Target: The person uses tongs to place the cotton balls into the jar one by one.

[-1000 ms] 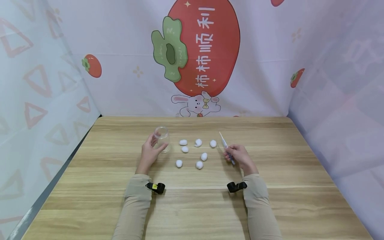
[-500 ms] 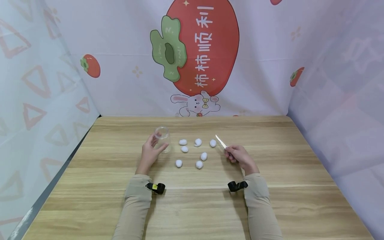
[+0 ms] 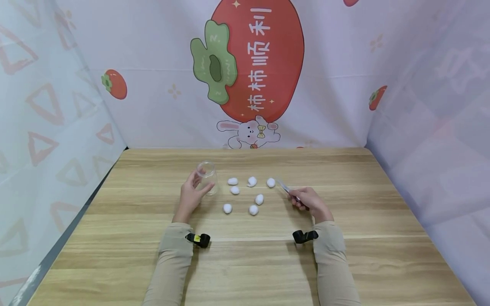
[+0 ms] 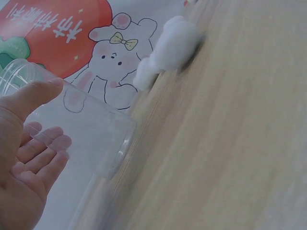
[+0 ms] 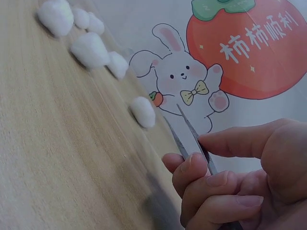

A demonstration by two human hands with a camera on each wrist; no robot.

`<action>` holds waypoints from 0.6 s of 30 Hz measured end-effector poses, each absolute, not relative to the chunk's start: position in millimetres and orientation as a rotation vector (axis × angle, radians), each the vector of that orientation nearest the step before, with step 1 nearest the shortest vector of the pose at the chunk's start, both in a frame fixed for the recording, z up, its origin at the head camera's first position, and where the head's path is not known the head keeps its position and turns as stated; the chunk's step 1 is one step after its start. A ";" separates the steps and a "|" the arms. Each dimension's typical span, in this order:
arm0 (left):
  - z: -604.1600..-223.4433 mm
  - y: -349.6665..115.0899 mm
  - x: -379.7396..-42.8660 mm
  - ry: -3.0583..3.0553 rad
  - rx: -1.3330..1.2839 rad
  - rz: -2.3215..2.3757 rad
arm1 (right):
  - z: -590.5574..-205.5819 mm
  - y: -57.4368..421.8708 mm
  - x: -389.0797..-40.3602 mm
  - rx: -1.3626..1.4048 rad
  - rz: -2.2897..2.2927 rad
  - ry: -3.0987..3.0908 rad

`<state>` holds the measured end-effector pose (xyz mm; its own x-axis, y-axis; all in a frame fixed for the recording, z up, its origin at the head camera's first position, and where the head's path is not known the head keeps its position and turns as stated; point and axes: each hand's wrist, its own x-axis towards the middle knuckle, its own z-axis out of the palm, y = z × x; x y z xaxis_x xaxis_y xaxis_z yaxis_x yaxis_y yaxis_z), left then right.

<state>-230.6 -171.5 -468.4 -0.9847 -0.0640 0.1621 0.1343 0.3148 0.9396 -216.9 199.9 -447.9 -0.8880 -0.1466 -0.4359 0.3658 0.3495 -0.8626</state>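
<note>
A clear, open-topped jar (image 3: 209, 180) stands upright on the table's left half. My left hand (image 3: 191, 194) curves round it, thumb on the near side and fingers behind; in the left wrist view the jar (image 4: 103, 129) looks empty. My right hand (image 3: 308, 200) holds metal tweezers (image 3: 285, 187), whose tips point toward the rightmost cotton ball (image 3: 271, 182) without touching it. In the right wrist view the tweezers (image 5: 189, 125) have their tips apart, near a cotton ball (image 5: 143, 111). Several other cotton balls (image 3: 253, 210) lie loose between both hands.
The wooden table (image 3: 245, 263) ends at a printed cloth backdrop (image 3: 153, 110). Cloth panels also rise along the left (image 3: 42, 127) and right (image 3: 428, 127) sides.
My right hand has turned the tweezers so their tips swing left and nearer the rightmost cotton ball. The left hand and jar stay in place.
</note>
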 end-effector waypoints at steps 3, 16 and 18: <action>-468.2 -171.2 -230.1 -2.400 -0.062 -1.753 | -448.4 200.6 -216.4 0.191 -1.531 2.175; -466.6 -172.0 -229.0 -2.407 -0.055 -1.770 | -452.8 203.0 -216.5 0.209 -1.445 2.186; -466.2 -171.9 -228.9 -2.411 -0.054 -1.767 | -453.3 203.0 -216.4 0.205 -1.438 2.185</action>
<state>-228.9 -171.9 -466.2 -0.9879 -0.0601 0.1431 0.1184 0.3046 0.9451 -216.4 203.0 -453.3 -0.8574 -0.1497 -0.4924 0.3930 0.4272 -0.8143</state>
